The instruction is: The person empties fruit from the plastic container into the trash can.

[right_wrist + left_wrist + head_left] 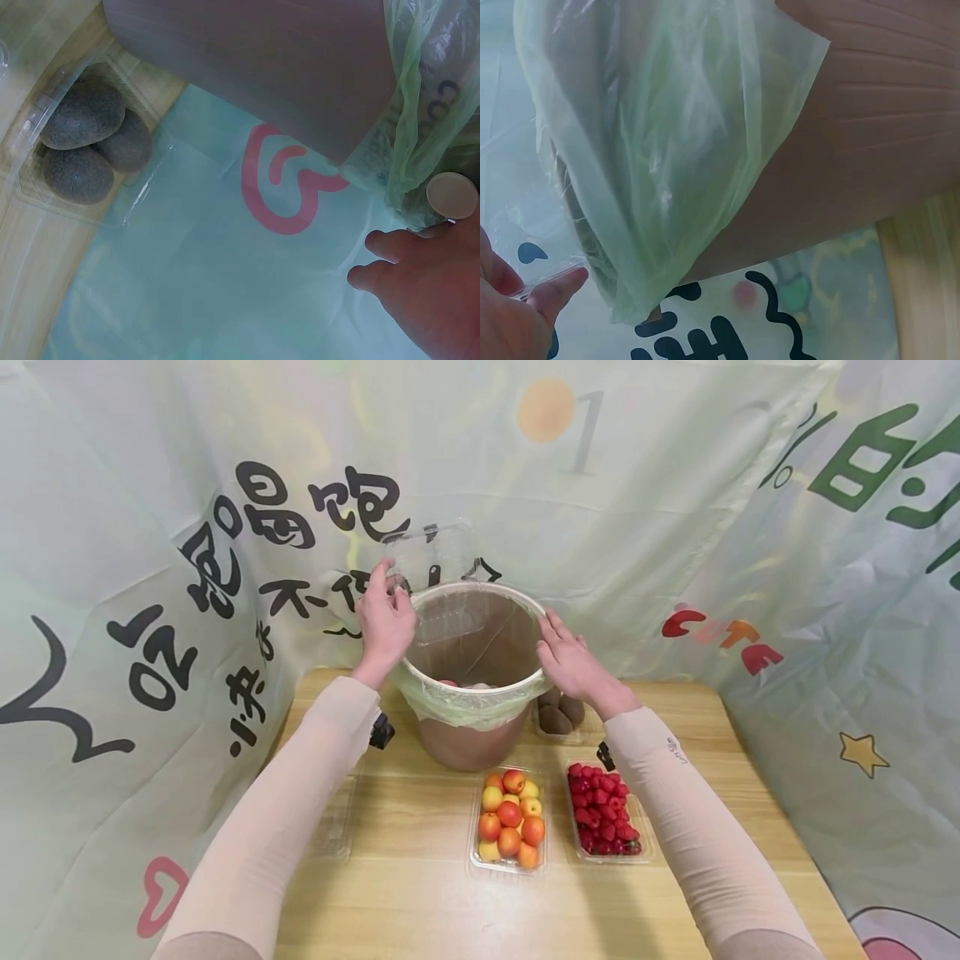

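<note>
A brown trash bin [468, 743] lined with a thin pale-green bag [480, 714] stands upright toward the back of the table. My left hand [386, 622] is at the bin's left rim and pinches the edge of a clear plastic clamshell container [442, 556]. One half of the container stands above the rim; the other hangs over the opening. In the left wrist view, thumb and finger [559, 292] grip its thin edge beside the bag. My right hand [573, 664] rests on the right rim, its fingers extended. Small reddish and pale items show low inside the bin, mostly hidden.
In front of the bin sit a clear box of yellow-red fruit [510, 827] and one of raspberries [600, 806]. Kiwifruit [82, 116] fill another clear box right of the bin. A clear container [333, 818] lies by my left arm. Printed cloth [637, 510] surrounds the table.
</note>
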`<action>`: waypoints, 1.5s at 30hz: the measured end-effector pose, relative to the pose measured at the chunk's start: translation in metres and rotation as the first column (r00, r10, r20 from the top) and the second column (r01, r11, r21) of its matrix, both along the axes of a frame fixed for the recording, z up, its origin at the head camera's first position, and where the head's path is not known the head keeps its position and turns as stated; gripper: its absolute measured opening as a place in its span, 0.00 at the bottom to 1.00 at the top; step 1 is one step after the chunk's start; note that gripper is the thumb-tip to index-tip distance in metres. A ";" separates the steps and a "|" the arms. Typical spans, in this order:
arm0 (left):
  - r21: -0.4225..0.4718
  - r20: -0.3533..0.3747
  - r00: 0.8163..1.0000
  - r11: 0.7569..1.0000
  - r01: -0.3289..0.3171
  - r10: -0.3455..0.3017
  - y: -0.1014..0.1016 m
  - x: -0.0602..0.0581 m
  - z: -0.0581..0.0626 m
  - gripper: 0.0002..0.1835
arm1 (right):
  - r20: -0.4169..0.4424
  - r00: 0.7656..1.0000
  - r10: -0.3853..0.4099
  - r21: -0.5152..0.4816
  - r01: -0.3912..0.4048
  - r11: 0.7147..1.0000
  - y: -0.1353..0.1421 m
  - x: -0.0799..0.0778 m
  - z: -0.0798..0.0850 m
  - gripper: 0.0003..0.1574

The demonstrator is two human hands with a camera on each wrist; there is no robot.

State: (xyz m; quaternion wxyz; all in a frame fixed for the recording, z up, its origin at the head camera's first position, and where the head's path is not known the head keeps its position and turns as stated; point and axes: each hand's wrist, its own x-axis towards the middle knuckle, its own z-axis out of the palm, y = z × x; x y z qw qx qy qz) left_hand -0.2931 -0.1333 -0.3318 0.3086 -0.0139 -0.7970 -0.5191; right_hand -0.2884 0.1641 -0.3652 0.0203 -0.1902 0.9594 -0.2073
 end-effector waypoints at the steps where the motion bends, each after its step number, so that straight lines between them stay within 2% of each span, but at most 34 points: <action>1: -0.006 0.000 1.000 1.000 -0.001 0.001 0.000 0.000 0.000 0.27 | 0.001 1.000 0.000 0.001 0.000 1.000 0.000 0.000 0.000 0.43; 10: -0.035 -0.013 1.000 0.999 -0.003 0.002 -0.002 0.001 0.002 0.26 | -0.006 1.000 -0.001 -0.005 0.001 1.000 0.000 -0.001 0.000 0.43; 24: -0.030 0.112 0.992 0.998 0.053 -0.050 -0.013 0.007 0.013 0.28 | -0.009 1.000 -0.002 -0.011 0.002 1.000 0.000 0.000 -0.001 0.43; 33: -0.041 0.206 0.974 0.993 0.107 -0.097 -0.020 0.022 0.024 0.30 | -0.015 1.000 -0.001 -0.019 0.001 1.000 0.001 -0.001 -0.002 0.43; 40: -0.073 0.210 0.968 0.985 0.158 -0.139 -0.025 0.035 0.029 0.30 | -0.015 1.000 -0.007 -0.017 0.007 1.000 0.001 -0.001 -0.003 0.43; 45: -0.039 0.222 0.952 0.974 0.224 -0.210 -0.028 0.048 0.032 0.30 | -0.015 1.000 -0.004 -0.018 0.004 1.000 0.001 -0.002 -0.003 0.43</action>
